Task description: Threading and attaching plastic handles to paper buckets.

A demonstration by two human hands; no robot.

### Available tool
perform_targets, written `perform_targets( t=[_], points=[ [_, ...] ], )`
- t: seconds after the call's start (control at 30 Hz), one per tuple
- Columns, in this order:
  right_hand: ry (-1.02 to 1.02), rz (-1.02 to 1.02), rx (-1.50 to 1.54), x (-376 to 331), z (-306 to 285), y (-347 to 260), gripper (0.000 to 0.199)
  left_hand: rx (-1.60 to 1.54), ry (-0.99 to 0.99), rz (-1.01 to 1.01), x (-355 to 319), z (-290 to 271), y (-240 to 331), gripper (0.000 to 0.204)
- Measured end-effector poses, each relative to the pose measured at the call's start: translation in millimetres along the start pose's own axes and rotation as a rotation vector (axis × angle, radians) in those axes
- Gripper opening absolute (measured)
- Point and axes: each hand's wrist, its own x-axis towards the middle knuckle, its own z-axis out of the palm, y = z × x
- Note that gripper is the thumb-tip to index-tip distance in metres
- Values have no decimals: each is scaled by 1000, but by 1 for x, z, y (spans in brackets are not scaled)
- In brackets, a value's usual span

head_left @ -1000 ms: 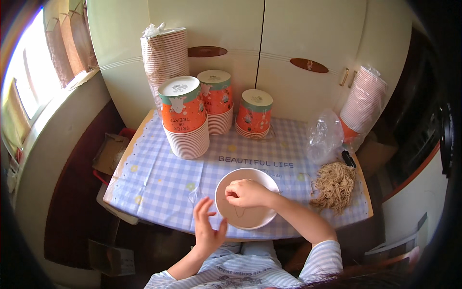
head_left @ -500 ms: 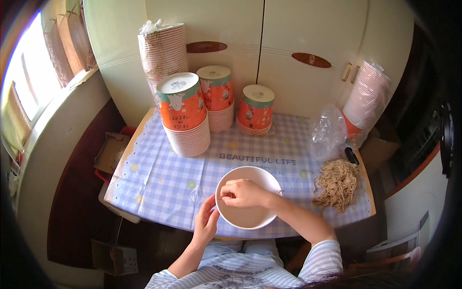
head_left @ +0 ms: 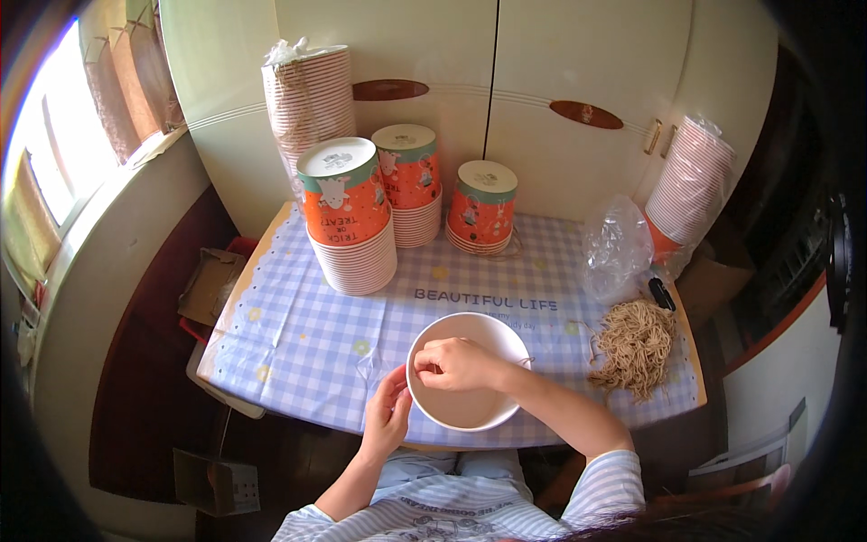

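Note:
A round paper bucket (head_left: pixel 488 329), white inside, stands mouth up at the table's near edge. My left hand (head_left: pixel 388 414) steadies it from outside, fingers and thumb against its left wall. Inside the mouth, my right hand (head_left: pixel 452 363) is closed in a pinch close to the left inner wall. Whatever lies between those fingertips is too small to make out. A short end of beige cord (head_left: pixel 527 361) shows at the bucket's right rim. Farther right lies a loose heap of beige cords (head_left: pixel 632 350).
Upside-down stacks of orange and green paper buckets (head_left: pixel 350 221), (head_left: pixel 411 185), (head_left: pixel 485 208) stand at the back left and middle. A tall wrapped stack (head_left: pixel 312 99) rises behind them. Clear plastic wrap (head_left: pixel 618 248), a black object (head_left: pixel 661 294) and another wrapped stack (head_left: pixel 691 185) are at right.
Both hands keep almost the same place on the bucket. The whole view has shifted very slightly; nothing else has visibly moved.

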Motion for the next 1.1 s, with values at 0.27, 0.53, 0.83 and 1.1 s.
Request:
perform_targets(
  t=[0.27, 0.53, 0.83, 1.1],
  points=[
    [7, -25, -7, 3, 2, -3, 20, 255, 35, 123, 3, -5, -2, 28],
    [-28, -79, 26, 3, 3, 2, 18, 798, 101, 306, 12, -3, 13, 10],
    [-277, -197, -86, -7, -21, 4, 17, 680, -38, 232, -4, 10, 17, 10],
    [-325, 80, 164, -28, -33, 0, 18, -39, -115, -16, -1, -9, 9, 6]
  ],
)
